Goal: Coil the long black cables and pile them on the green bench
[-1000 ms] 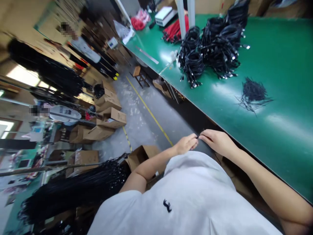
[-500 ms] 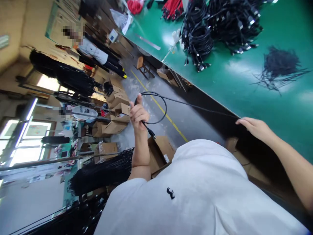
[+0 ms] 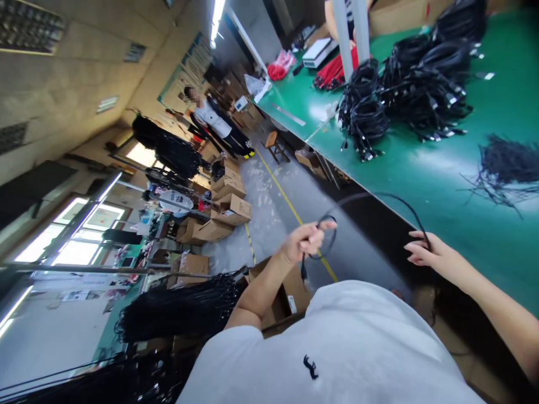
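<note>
A thin black cable point(image 3: 396, 195) arcs through the air between my two hands, above the floor and the bench edge. My left hand point(image 3: 306, 241) is closed around the cable, index finger stretched out, with a small loop by the fingers. One plug end point(image 3: 304, 270) hangs below that hand. At the bench edge, my right hand point(image 3: 435, 255) has the cable's other side running down to its fingers, which are bent together on it. The cable's far end is hidden behind the right hand.
Coiled black cables point(image 3: 421, 95) lie heaped on the green bench point(image 3: 442, 179), near a pile of thin black ties point(image 3: 509, 163) and red cables point(image 3: 334, 70). Cardboard boxes point(image 3: 231, 210) line the floor. A wooden stool point(image 3: 275, 147) and another person point(image 3: 214, 120) are farther off.
My left hand has moved right, toward my right hand. The stretch of cable between them has gone from nearly straight to a slack, raised arc. The view has shifted too.
</note>
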Available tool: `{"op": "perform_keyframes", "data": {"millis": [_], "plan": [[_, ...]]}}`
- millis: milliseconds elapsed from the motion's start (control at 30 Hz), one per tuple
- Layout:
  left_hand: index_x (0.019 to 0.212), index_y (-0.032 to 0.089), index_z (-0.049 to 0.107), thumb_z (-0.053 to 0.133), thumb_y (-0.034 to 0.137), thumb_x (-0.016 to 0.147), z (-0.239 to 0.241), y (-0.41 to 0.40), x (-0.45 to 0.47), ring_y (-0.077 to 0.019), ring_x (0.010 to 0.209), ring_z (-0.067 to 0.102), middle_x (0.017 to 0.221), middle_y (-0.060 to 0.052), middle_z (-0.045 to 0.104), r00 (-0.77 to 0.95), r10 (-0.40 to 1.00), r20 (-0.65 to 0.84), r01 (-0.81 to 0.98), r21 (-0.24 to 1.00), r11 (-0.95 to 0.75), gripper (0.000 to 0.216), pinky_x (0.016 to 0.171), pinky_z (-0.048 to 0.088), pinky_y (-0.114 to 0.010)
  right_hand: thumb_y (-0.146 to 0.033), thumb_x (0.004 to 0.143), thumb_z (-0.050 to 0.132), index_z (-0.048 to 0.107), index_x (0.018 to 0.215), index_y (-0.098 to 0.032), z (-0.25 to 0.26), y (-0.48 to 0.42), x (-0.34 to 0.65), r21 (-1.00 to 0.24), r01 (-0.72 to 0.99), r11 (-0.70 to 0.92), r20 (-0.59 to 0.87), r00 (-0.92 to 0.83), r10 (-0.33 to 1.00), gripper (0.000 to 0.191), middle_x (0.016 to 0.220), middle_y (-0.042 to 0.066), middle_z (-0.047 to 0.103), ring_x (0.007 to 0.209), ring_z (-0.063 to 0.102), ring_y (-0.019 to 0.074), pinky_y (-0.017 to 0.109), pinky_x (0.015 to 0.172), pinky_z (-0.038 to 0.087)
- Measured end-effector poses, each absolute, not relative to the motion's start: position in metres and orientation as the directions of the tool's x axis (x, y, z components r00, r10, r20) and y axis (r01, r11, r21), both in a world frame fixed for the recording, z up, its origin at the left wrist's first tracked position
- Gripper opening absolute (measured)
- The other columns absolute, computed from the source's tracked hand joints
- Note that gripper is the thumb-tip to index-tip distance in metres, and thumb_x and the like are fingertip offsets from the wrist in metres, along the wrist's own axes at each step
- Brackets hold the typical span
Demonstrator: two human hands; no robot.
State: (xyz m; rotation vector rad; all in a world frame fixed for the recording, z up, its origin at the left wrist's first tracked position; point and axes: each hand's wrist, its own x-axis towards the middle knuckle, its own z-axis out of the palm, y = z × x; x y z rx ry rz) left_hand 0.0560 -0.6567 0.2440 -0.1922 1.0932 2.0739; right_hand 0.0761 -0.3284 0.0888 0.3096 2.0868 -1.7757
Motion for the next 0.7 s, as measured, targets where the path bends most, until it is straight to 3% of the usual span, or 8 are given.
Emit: {"op": "perform_keyframes", "data": {"millis": [100,200,267,367,433,467,600,700], "plan": [[0.115,0.009,0.068,0.072,0.026,0.08,0.216,-0.636,0.07,-0.0012,0.039,0.024,0.062,0.004,0.047,-0.485,0.729,-0.483,-0.773,0.627,-0.098,0.039,0.036,0.016,-0.017,-0.053,0.08,0.06,0.055,0.121,-0.026,0.1,-0.349,0.064,-0.964,0.148,0.221,-0.198,-0.954,-0.226,0.049,0.085,0.004,0.064,0.066,0.065,0.02,0.034,0.065,0.057],[0.11,0.011,0.07,0.078,0.032,0.075,0.195,-0.628,0.077,-0.0042,0.044,0.034,0.066,0.0,0.051,-0.418,0.765,-0.49,-0.785,0.618,-0.033,0.042,0.039,0.02,-0.02,-0.053,0.088,0.054,0.063,0.118,-0.027,0.115,-0.361,0.074,-0.926,-0.149,0.347,-0.017,-0.9,-0.435,0.041,0.09,0.004,0.069,0.077,0.068,0.0198,0.032,0.071,0.058],[0.109,0.012,0.071,0.078,0.035,0.075,0.187,-0.628,0.079,-0.0066,0.049,0.041,0.07,-0.002,0.054,-0.394,0.768,-0.505,-0.783,0.622,0.007,0.042,0.041,0.025,-0.022,-0.048,0.094,0.047,0.066,0.116,-0.026,0.12,-0.366,0.087,-0.834,-0.308,0.457,0.045,-0.864,-0.501,0.036,0.104,0.006,0.071,0.09,0.071,0.0214,0.031,0.076,0.059],[0.111,0.015,0.072,0.076,0.04,0.076,0.179,-0.626,0.084,-0.0094,0.05,0.045,0.069,-0.002,0.055,-0.28,0.803,-0.525,-0.781,0.612,0.127,0.043,0.042,0.029,-0.024,-0.034,0.097,0.034,0.064,0.123,-0.021,0.123,-0.375,0.1,-0.618,-0.433,0.656,0.099,-0.871,-0.482,0.042,0.109,0.011,0.07,0.079,0.073,0.0239,0.031,0.053,0.056],[0.109,0.017,0.073,0.074,0.041,0.078,0.176,-0.619,0.088,-0.0078,0.043,0.036,0.061,0.001,0.049,-0.224,0.825,-0.519,-0.779,0.604,0.169,0.038,0.039,0.024,-0.024,-0.029,0.095,0.03,0.062,0.126,-0.022,0.127,-0.379,0.102,-0.557,-0.444,0.702,0.105,-0.876,-0.471,0.046,0.105,0.012,0.07,0.071,0.073,0.0257,0.032,0.042,0.051],[0.106,0.018,0.074,0.072,0.04,0.08,0.175,-0.615,0.089,-0.0068,0.04,0.03,0.057,0.003,0.044,-0.211,0.834,-0.509,-0.781,0.602,0.17,0.034,0.038,0.021,-0.023,-0.03,0.095,0.029,0.062,0.126,-0.027,0.13,-0.38,0.101,-0.581,-0.444,0.682,0.097,-0.87,-0.483,0.046,0.106,0.011,0.071,0.074,0.073,0.027,0.034,0.045,0.053],[0.102,0.022,0.076,0.056,0.033,0.088,0.187,-0.611,0.085,-0.0077,0.032,0.014,0.044,0.006,0.028,-0.247,0.861,-0.444,-0.775,0.624,0.1,0.027,0.033,0.011,-0.025,-0.054,0.092,0.043,0.062,0.114,-0.054,0.118,-0.36,0.096,-0.856,-0.257,0.449,0.0,-0.868,-0.497,0.029,0.115,-0.003,0.073,0.104,0.071,0.0323,0.047,0.083,0.062],[0.104,0.021,0.074,0.049,0.037,0.093,0.217,-0.635,0.069,-0.0069,0.032,0.001,0.039,0.01,0.012,-0.612,0.717,-0.335,-0.663,0.711,-0.234,0.032,0.032,0.007,-0.022,-0.063,0.09,0.039,0.061,0.102,-0.063,0.078,-0.319,0.106,-0.885,-0.038,0.465,-0.148,-0.923,-0.357,0.025,0.108,-0.008,0.074,0.102,0.071,0.0323,0.048,0.081,0.062]]}}
